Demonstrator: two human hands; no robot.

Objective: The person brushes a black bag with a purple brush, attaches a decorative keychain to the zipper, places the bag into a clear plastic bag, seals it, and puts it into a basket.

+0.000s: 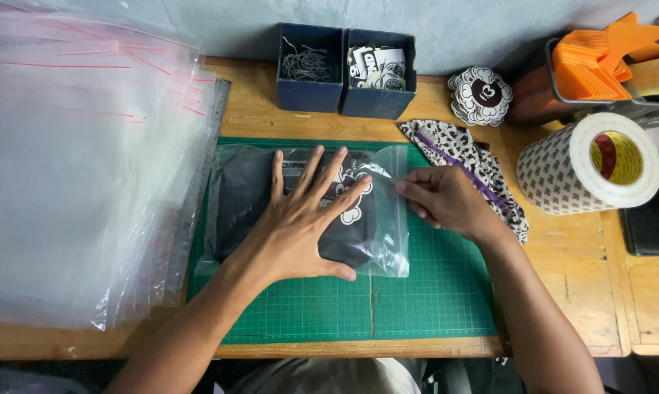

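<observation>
The left hand [311, 222] lay flat and wide open, fingers spread, pressing down on a clear bag [307, 211] that held a folded black garment [249, 197] with a white cartoon print. The bag rested on a green cutting mat [417, 299] in the middle of the tabletop [563, 292], with a stack of empty clear bags [74, 182] well to its left and a metal ruler [198, 190] along the mat's left edge. The garment was already fully inside. The right hand [446, 201] was pinched narrow on the bag's open right edge, thumb and fingertips closed on the plastic, seemingly at the seal strip, though the glare made it hard to tell whether that edge was closed yet. By that reading the packing was nearly done, with the sealing left. Both forearms reached in from the bottom, the left angled up and across, the right bent inward at the wrist. Behind stood two dark blue boxes [344, 73], further right a patterned cloth [482, 168] and a big roll of tape [588, 164].
</observation>
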